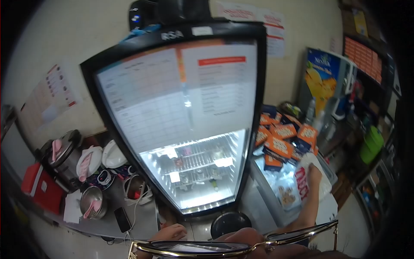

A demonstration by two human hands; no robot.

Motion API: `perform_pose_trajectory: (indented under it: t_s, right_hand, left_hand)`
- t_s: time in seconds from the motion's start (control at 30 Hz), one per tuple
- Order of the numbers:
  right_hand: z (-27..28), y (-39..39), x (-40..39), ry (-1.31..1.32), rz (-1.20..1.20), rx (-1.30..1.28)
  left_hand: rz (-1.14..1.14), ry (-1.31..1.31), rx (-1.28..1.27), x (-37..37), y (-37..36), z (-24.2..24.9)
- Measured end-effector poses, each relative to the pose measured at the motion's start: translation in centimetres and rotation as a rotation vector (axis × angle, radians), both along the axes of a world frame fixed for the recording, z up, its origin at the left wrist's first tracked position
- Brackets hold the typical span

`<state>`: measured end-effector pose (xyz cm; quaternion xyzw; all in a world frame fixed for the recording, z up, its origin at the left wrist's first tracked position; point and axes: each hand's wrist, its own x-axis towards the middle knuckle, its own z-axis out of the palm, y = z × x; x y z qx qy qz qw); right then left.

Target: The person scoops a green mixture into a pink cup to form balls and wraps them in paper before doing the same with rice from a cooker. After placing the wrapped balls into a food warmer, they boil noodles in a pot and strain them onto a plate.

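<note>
We stand in a cramped shop corner with a pale wall hung with printed notices, and in front of us a tall glass-door fridge (185,125) fills the middle of the view, lit from inside, its door bright with the reflection of a printed chart. Our right hand (315,173) reaches out to the right and rests on a white plastic bag with red lettering (307,181); the fingers lie closed over its top edge, the grip holding the bag. The bag is crumpled, white, with large red letters running down its side, and it lies on the glass lid of a chest freezer (276,181) just right of the fridge. Behind the bag, a heap of orange and blue packets (282,138) covers the far end of the freezer lid. Our left hand (169,233) sits low at the bottom of the view, near the fridge's base; we cannot tell whether its grip is wide or closed. To the left, a table (142,218) carries steel pots (64,155), white lids, a kettle (137,187) and a dark phone (123,219), with a red box (41,187) at its end. A round black stool (230,223) stands between us and the fridge, and a gold spectacle frame (233,247) crosses the lower edge of the view.
</note>
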<state>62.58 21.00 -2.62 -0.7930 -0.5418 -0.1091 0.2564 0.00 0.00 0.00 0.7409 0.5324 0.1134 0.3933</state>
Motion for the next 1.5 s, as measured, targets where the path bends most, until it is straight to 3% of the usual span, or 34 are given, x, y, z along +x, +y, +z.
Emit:
perform_pose_trajectory:
  t_s: [0.07,0.1,0.2,0.27,0.37,0.4,0.47,0.53,0.63,0.73,0.8,0.9,0.93,0.97,1.03,1.2,1.27,1.3,1.33,1.37,1.4,1.43,1.47,1.5]
  right_hand:
    - [1.7,0.3,3.3,-0.022,-0.024,0.209]
    - [0.2,-1.6,-3.0,0.099,-0.048,0.332]
    - [11.2,-3.7,-4.2,0.051,-0.094,0.533]
    - [17.1,-3.8,-5.9,0.040,0.013,0.689]
    - [28.3,-5.6,-11.5,0.002,0.204,0.888]
    - [31.9,-6.0,-13.5,-0.065,0.270,1.034]
    - [39.5,-4.6,-15.0,-0.292,0.308,1.193]
    - [47.2,-2.2,-19.4,-0.278,0.430,1.396]
    - [57.3,2.8,-25.6,-0.591,0.587,1.450]
    - [64.6,9.3,-31.3,-0.856,0.617,1.386]
    - [65.2,10.8,-35.8,-0.810,0.447,1.127]
    - [63.0,13.6,-41.0,-0.692,0.342,0.829]
    - [62.3,15.0,-41.8,-0.510,0.521,0.706]
    - [61.2,16.6,-42.8,-0.507,0.537,0.706]
    - [59.4,19.4,-44.2,-0.201,0.692,0.623]
    - [56.6,20.9,-43.4,-0.093,0.725,0.713]
    - [56.7,20.9,-42.7,-0.193,0.609,0.806]
    - [55.5,18.9,-42.6,-0.038,0.715,0.959]
    - [54.1,18.3,-42.3,-0.026,0.678,1.078]
    - [52.6,16.7,-41.4,-0.117,0.860,1.125]
    - [49.4,14.5,-42.2,-0.104,0.878,1.295]
    - [46.0,10.8,-43.1,-0.001,0.848,1.098]
    - [42.3,8.5,-44.0,-0.019,1.145,1.122]
    - [38.4,4.8,-46.9,0.213,1.202,1.041]
  left_hand:
    - [-0.008,-0.102,0.135,1.8,0.2,-1.6]
    - [-0.002,-0.001,0.162,-5.7,-1.1,1.7]
    - [0.073,-0.122,0.237,-7.1,-1.3,-2.2]
    - [0.107,-0.087,0.222,-8.2,-1.0,-2.1]
    - [0.222,-0.164,0.216,-6.7,-0.7,2.0]
    - [0.219,-0.171,0.224,-7.2,0.1,2.3]
    - [0.228,-0.126,0.499,-8.1,2.1,2.4]
    - [0.284,-0.061,0.592,-7.7,2.5,6.9]
    - [0.383,-0.018,0.747,-7.8,2.9,9.3]
    - [0.393,-0.065,0.759,-9.7,1.9,7.8]
    - [0.368,-0.018,0.700,-13.3,1.6,2.4]
    - [0.536,-0.026,0.564,-13.7,-3.2,1.3]
    - [0.601,-0.034,0.551,-13.4,-4.6,1.4]
    - [0.675,-0.035,0.534,-12.7,-6.5,0.9]
    - [0.765,-0.030,0.520,-12.1,-8.8,1.1]
    - [0.870,-0.033,0.517,-12.4,-11.6,-0.2]
    - [0.817,-0.010,0.451,-16.9,-10.5,-4.4]
    - [0.754,0.005,0.410,-18.3,-11.7,-6.1]
    - [0.816,0.029,0.457,-16.3,-12.8,-3.1]
    - [0.885,0.054,0.500,-14.5,-12.3,1.2]
    - [0.871,0.051,0.506,-14.8,-12.8,1.8]
    - [0.869,0.049,0.517,-15.8,-13.2,1.5]
    - [0.837,0.054,0.516,-16.8,-13.8,1.4]
    - [0.804,0.076,0.472,-18.1,-14.5,1.5]
